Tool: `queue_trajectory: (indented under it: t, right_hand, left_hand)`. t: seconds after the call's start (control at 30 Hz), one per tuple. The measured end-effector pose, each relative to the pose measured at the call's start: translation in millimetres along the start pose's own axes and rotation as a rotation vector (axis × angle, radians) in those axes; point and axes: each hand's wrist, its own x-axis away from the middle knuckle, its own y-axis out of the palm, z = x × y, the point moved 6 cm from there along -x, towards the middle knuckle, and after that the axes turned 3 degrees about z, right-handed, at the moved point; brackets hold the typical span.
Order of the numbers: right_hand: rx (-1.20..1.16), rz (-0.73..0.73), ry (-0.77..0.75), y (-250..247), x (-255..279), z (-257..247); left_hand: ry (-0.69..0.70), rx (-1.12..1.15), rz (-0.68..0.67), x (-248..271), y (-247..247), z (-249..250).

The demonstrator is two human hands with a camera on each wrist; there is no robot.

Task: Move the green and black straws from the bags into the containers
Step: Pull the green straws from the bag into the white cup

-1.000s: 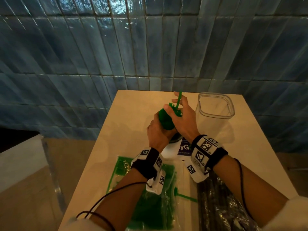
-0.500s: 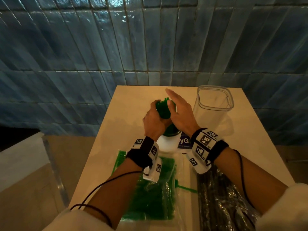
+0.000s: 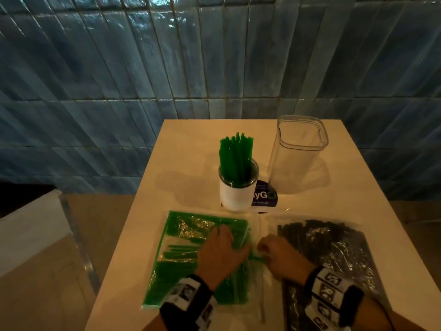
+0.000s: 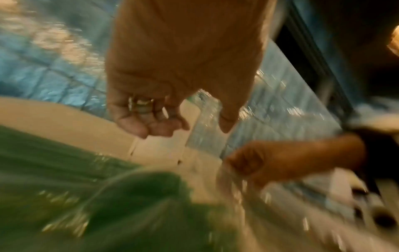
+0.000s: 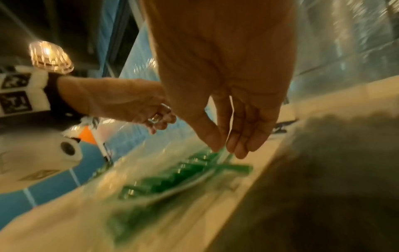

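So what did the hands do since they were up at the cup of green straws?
Both hands let go of the green straws in the cup and came down to the green bag. The left hand now rests on it; the right hand reaches its open edge. The clear container and the black bag stayed put.

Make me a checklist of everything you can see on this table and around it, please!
Surface: pale table, straws and bags on it.
Job's things: green straws upright in round jar; square clear container empty; green straw bag and black straw bag flat in front.
Clutter: purple label beside the jar.
Grippers: left hand rests on the green bag; right hand at its opening, grip unclear.
Cables: nothing seen.
Surroundings: blue tiled wall.
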Motion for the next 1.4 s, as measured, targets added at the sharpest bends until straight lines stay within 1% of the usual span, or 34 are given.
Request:
queue_trajectory:
  t: [0.03,0.07,0.13,0.2,0.27,0.33,0.37,0.4,0.53,0.6,0.73,0.83,0.87,0.97,1.1,1.23,1.4]
  right_hand:
    - [0.012,-0.043,-0.019,10,1,-4]
    - [0.026,-0.061,-0.036,17,0,-9]
    - [0.112,-0.052,-0.061,23,-3,-16]
    - [0.163,0.0,-0.121,23,-8,-23]
    - [0.111,0.082,-0.222,23,-11,-34]
    - [-0.001,0.079,-0.3,26,-12,-46]
    - [-0.022,0.071,-0.343,31,-16,-49]
    - [-0.014,0.047,-0.345,33,-18,-52]
    - [-0.07,0.004,-0.261,39,-26,-60]
    - [-0.005,-0.04,-0.24,38,-27,-65]
    - [0.038,-0.145,-0.202,35,-28,-66]
    - [0.207,-0.223,-0.21,32,-25,-61]
    - [0.26,-0.229,-0.204,28,-23,-59]
    - [0.349,-0.163,-0.232,14,-22,-53]
    - [0.531,-0.166,-0.181,-11,-10,-38]
    - [0.628,-0.187,-0.126,-53,9,-6]
    - [0.752,-0.241,-0.019,-110,35,21]
  left_hand:
    - [-0.023,-0.135,-0.061,5,18,-5]
    - [-0.051,-0.218,-0.098,8,29,-10]
    - [-0.092,-0.272,-0.121,10,37,-16]
    - [-0.069,-0.233,-0.093,7,29,-15]
    - [-0.011,-0.14,-0.032,3,19,-12]
    - [0.047,-0.082,0.02,3,8,-7]
    - [0.068,-0.064,0.04,5,3,-4]
    - [0.082,-0.055,0.051,7,-1,-3]
    - [0.108,-0.034,0.045,14,-5,2]
    - [0.112,-0.024,0.052,14,-6,2]
    - [0.088,-0.023,0.051,12,-4,-2]
    - [0.076,-0.023,0.051,9,-6,-5]
    - [0.077,-0.035,0.057,8,-7,-5]
    - [0.079,-0.06,0.075,4,-10,-6]
    - [0.073,-0.019,0.069,-3,-10,-8]
    - [0.071,0.007,0.054,-9,-4,-13]
    - [0.017,0.048,-0.028,-14,13,-20]
